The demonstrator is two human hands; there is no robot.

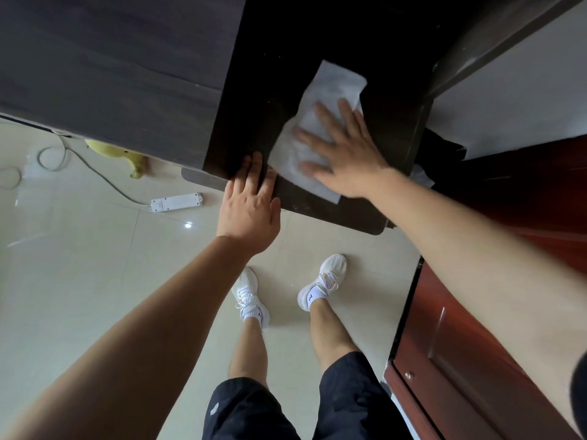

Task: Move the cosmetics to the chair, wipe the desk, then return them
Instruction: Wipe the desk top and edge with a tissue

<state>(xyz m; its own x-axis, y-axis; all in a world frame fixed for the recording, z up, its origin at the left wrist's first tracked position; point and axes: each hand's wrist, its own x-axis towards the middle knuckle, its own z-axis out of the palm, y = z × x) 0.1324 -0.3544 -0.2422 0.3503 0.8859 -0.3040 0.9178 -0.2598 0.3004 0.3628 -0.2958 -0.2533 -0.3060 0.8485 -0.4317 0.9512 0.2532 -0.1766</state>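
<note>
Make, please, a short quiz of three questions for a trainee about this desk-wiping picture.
1. True or false: the right hand presses flat on the white cloth.
2. Where does the left hand rest? A) on the desk edge B) on the cloth C) on a shoe
3. Fill in: the power strip lies on the ____.
Key: 1 true; 2 A; 3 floor.
</note>
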